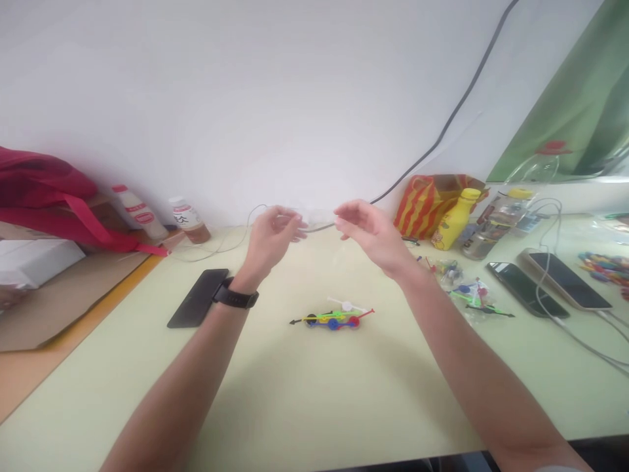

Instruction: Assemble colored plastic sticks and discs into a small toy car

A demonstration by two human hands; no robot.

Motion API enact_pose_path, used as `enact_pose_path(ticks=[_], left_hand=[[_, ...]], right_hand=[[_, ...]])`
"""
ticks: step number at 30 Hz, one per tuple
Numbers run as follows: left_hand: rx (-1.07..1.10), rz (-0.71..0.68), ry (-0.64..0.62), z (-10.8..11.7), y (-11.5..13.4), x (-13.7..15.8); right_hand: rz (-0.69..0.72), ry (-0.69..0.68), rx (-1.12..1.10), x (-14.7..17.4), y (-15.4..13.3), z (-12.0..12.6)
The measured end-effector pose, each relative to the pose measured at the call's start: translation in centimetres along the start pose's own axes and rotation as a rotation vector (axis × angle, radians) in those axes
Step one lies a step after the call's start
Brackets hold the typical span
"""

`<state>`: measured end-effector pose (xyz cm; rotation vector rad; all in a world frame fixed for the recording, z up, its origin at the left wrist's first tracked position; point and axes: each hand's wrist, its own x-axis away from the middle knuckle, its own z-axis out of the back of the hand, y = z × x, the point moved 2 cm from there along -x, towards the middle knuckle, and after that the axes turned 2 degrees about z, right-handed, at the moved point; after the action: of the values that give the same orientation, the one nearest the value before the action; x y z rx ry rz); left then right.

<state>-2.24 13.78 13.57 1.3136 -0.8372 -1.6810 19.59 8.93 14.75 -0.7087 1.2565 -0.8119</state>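
Note:
My left hand (275,235) is raised above the far part of the table, its fingers loosely curled and apart with nothing visible in them. Facing it across a small gap, my right hand (366,233) is also open, thumb and fingers spread around empty space. Below and between my forearms lies a small cluster of coloured plastic pointer pieces (333,321), with round hubs in black, blue and red and arrow-like arms. A white pointer piece (347,306) rests at its far side. Neither hand touches them.
Left of my wrist lies a black phone (199,298); two bottles (189,223) stand behind it. At right are bagged pointer pieces (476,295), two more phones (528,290) with cables, a yellow bottle (455,219) and a striped bag (417,203). A pale wall closes the back.

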Motion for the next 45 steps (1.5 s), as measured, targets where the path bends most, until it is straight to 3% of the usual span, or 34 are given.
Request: enact_pose_path(ticks=[3,7,12,19,23,26,29,45], left_hand=[[0.100,-0.016,0.046,0.0,0.1,-0.2],[0.141,-0.069,-0.001,-0.2,0.8,0.1],[0.109,-0.119,-0.046,-0.2,0.8,0.1],[0.033,0.010,-0.136,0.2,0.0,0.0],[0.085,0.084,-0.205,-0.1,0.4,0.4],[0.124,0.087,-0.215,-0.9,0.8,0.8],[0.152,0.071,-0.239,-1.7,1.0,1.2],[0.231,0.109,-0.262,-2.2,0.4,1.3]], right_hand=[[-0.072,0.081,0.016,0.2,0.3,-0.8],[-0.181,0.209,0.056,0.1,1.6,-1.0],[-0.320,0.197,-0.236,-0.5,3.1,-0.2],[-0.384,0.024,-0.526,-1.1,3.4,1.2],[-0.330,-0.228,-0.566,-0.8,3.1,1.4],[-0.256,-0.441,-0.543,-0.4,3.0,1.2],[-0.201,-0.570,-0.490,-0.1,2.9,1.2],[-0.212,-0.723,-0.428,0.1,2.4,1.4]])
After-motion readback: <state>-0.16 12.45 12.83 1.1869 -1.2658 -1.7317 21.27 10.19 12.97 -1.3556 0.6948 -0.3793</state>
